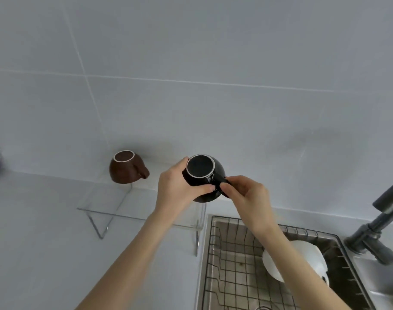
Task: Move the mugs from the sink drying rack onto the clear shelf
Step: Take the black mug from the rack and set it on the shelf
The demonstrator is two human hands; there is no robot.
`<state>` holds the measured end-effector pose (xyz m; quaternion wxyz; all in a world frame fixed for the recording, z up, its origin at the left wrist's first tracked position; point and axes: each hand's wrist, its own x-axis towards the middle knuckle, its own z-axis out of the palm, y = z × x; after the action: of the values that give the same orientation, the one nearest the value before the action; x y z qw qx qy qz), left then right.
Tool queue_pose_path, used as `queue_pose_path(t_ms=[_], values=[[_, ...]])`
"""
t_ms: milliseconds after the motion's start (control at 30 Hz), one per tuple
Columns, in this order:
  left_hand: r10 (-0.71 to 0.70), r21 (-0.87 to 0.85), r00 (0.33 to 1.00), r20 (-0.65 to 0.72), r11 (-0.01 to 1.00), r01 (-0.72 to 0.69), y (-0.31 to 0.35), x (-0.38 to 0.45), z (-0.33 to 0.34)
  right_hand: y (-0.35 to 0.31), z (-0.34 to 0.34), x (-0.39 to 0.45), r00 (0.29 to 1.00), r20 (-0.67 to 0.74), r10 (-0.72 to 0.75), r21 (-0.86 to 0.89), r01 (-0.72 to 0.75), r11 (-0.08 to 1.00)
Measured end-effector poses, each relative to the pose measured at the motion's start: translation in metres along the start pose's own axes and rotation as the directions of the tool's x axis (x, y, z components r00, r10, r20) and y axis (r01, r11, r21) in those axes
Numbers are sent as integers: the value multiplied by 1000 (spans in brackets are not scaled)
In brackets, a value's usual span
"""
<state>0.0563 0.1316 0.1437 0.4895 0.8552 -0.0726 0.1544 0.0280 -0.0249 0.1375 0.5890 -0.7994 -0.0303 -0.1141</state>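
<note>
Two hands on one black mug [202, 175], inverted, base ring up. Left hand [177, 182] wraps its body from 9 o'clock; right hand [247, 191] pinches the handle at 3 o'clock. Likely a steadying grip so the rim seats flat on the shelf's right end; whether it already touches, cannot tell

Nearest, at 5 o'clock: wire drying rack [224, 253] sitting in the steel sink [381, 285]. It holds a white bowl [296, 260] tilted on edge; no other mug visible in it. Grey faucet [383, 222] at 3 o'clock

Farther, at 10 o'clock of the black mug: brown mug [126, 167], upside down, handle pointing right, on the clear shelf [115, 202]. Inverted presumably for draining. Tiled wall [213, 63] beyond
</note>
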Motion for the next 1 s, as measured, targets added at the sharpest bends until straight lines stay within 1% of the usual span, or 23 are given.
queue_pose_path(t_ms=[200, 267, 367, 500, 600, 700, 1000], values=[[-145, 107, 972, -187, 980, 167, -44, -6, -65, -9, 82, 21, 978, 207, -22, -32, 29, 999], [-178, 116, 953, -247, 970, 212, -59, -9, -81, -10, 108, 28, 961, 275, -17, -21, 23, 1000], [-216, 107, 929, -301, 960, 258, -77, -10, -96, -11, 135, 37, 942, 335, -1, -6, 3, 1000], [-271, 107, 903, -332, 941, 322, -98, -5, -109, -4, 166, 51, 921, 388, 18, 25, -30, 999], [-304, 94, 891, -338, 931, 354, -109, -1, -112, 2, 179, 58, 916, 399, 45, 36, -64, 997], [-299, 115, 891, -342, 928, 355, -116, 1, -112, 8, 185, 62, 907, 416, 71, 56, -103, 993], [-316, 140, 885, -341, 914, 380, -127, -2, -112, 19, 196, 61, 887, 450, 101, 81, -153, 985]])
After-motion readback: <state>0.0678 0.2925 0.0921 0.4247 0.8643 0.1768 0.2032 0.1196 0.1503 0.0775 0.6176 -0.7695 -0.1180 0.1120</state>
